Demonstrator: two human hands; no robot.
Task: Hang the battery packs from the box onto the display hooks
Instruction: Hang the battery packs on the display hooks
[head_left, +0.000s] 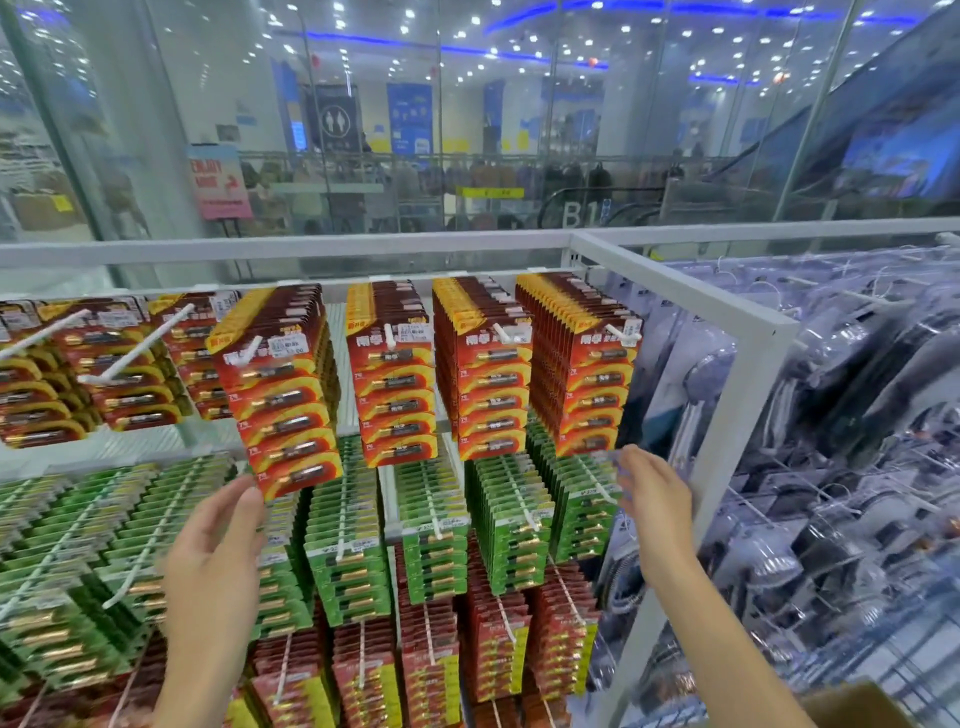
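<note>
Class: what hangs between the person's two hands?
In the head view, columns of green battery packs hang on the rack between the left hand and the right hand.

**Both hands raised, bare forearms reaching up from the bottom of the frame**

The left hand (215, 545) stands at lower left of centre with its back to the camera, its fingers straight, held together and pointing up, the thumb (251, 498) alongside them. The right hand (657, 493) sits right of centre at about the same height, its fingers reaching up and left; their tips are blurred, so its grip cannot be read. The right forearm (727, 639) slants in from the lower right corner.
</note>
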